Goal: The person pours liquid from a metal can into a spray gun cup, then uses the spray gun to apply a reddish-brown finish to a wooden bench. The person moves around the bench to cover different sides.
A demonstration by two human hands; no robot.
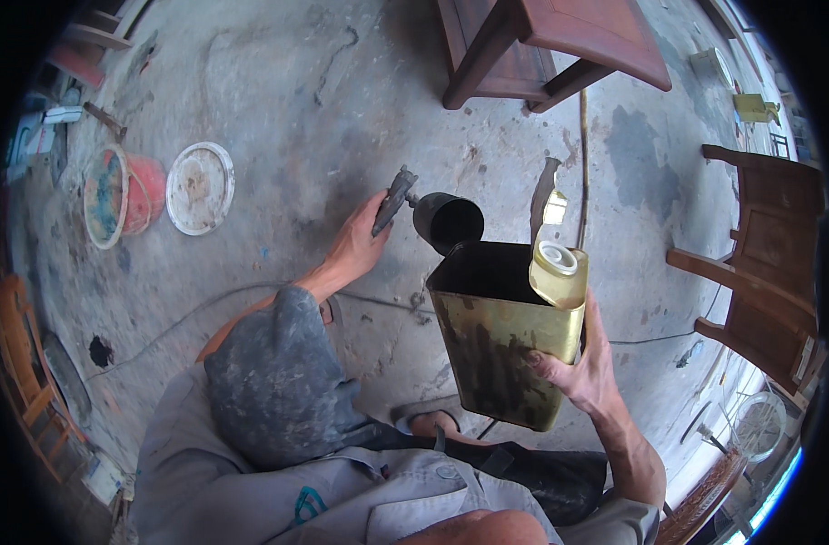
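My left hand (pixel 358 238) is closed round a dark spray gun (pixel 396 200), held out ahead of me. The gun's black cup (pixel 425 220) is tilted, its open mouth turned toward the tin, with its lower rim right by the tin's far left corner; whether they touch I cannot tell. My right hand (pixel 589 365) grips the right side of a rectangular gold-coloured tin (pixel 501 359), thumb on the near face. The tin's top is cut open and dark stains run down its side. A cut flap with a white plastic cap (pixel 558 258) stands at its right corner. Its contents are hidden in shadow.
A red-brown wooden table (pixel 596 41) stands ahead. To the left are a paint-stained red bucket (pixel 143 193) and a round white lid (pixel 201 188). A wooden chair (pixel 769 254) lies at the right. A hose (pixel 583 154) and a cable (pixel 205 304) cross the concrete floor.
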